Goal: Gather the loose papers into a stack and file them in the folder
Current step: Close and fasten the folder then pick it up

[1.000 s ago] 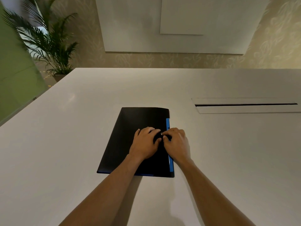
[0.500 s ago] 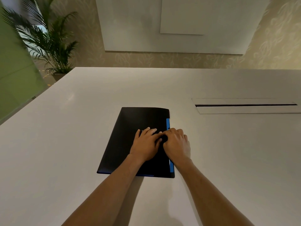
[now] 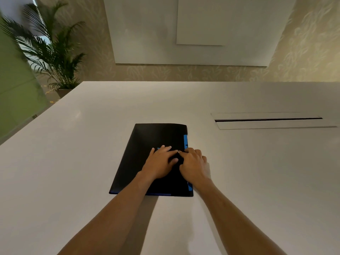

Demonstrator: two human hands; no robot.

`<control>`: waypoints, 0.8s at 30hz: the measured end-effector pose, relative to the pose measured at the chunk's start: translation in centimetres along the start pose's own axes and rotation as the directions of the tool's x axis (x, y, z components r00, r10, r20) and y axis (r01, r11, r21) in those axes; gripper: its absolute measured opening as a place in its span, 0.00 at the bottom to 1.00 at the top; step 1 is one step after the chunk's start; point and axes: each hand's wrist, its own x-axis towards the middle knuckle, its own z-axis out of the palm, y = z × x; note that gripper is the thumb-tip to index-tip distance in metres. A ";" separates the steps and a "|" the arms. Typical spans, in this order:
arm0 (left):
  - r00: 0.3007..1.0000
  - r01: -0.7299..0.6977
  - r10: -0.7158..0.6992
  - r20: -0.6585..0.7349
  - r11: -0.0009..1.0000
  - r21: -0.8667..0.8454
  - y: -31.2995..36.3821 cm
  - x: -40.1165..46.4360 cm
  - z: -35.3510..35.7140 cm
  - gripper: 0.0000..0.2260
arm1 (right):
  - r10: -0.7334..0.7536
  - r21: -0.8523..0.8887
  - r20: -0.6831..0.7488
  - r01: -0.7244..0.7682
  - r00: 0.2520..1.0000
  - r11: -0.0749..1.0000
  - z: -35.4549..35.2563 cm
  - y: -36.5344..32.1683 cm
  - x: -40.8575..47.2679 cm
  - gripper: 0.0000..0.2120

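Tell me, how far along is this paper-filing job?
Nearly done, it seems. No loose papers lie on the white table; the black folder lies closed and flat. In hand: the left hand and right hand rest on its cover near the blue edge, fingertips meeting as if at a small fastener I cannot make out. Left: finish that; whether papers are inside is hidden.

No text, label, brand, number or sign can be read anywhere in the view; the cover of the black folder [image 3: 156, 140] is plain, and its blue edge strip [image 3: 185, 141] carries no writing that I can see; the white table [image 3: 257, 172] and the wall panel [image 3: 193, 30] are also without any marking.
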 end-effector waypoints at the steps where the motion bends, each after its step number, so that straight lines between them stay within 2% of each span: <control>1: 0.998 0.027 -0.028 -0.050 0.999 -0.026 0.0 -0.3 -0.5 0.19 | 0.025 0.054 -0.002 -0.025 1.000 0.998 -0.3 -0.1 -0.3 0.18; 3: 0.966 0.135 -0.144 -0.215 0.989 -0.058 -0.1 -1.3 -1.6 0.17 | 0.110 0.198 -0.008 -0.106 0.994 0.974 -0.9 0.0 -0.9 0.19; 5: 0.891 0.308 -0.314 -0.327 0.949 -0.071 -0.6 -2.6 -2.8 0.17 | 0.201 0.358 0.019 -0.194 0.979 0.913 -1.4 0.3 -1.6 0.18; 8: 0.786 0.554 -0.555 -0.273 0.828 -0.088 -1.5 -4.6 -4.0 0.24 | 0.262 0.423 0.088 -0.274 0.961 0.864 -1.5 1.0 -2.5 0.16; 10: 0.750 0.620 -0.625 -0.215 0.778 -0.098 -1.9 -5.5 -4.6 0.27 | 0.270 0.432 0.122 -0.296 0.955 0.852 -1.5 1.1 -2.8 0.19; 13: 0.744 0.630 -0.646 -0.171 0.763 -0.142 -2.6 -5.8 -5.4 0.30 | 0.284 0.495 0.191 -0.342 0.940 0.799 -1.7 0.9 -2.7 0.25; 16: 0.739 0.607 -0.666 -0.104 0.724 -0.328 -4.0 -5.6 -6.5 0.31 | 0.347 0.671 0.317 -0.467 0.883 0.576 -1.9 1.0 -2.4 0.31; 19: 0.723 0.553 -0.688 0.064 0.522 -0.649 -5.2 -5.4 -7.3 0.31 | 0.346 0.802 0.371 -0.485 0.862 0.349 -2.4 1.6 -2.0 0.21; 21: 0.727 0.516 -0.674 0.131 0.411 -0.751 -5.3 -5.0 -7.3 0.30 | 0.270 0.849 0.411 -0.474 0.871 0.235 -2.8 2.0 -1.8 0.14; 24: 0.745 0.437 -0.657 0.112 0.354 -0.827 -4.8 -4.0 -6.9 0.29 | 0.142 0.877 0.428 -0.448 0.893 0.175 -3.4 2.8 -1.4 0.18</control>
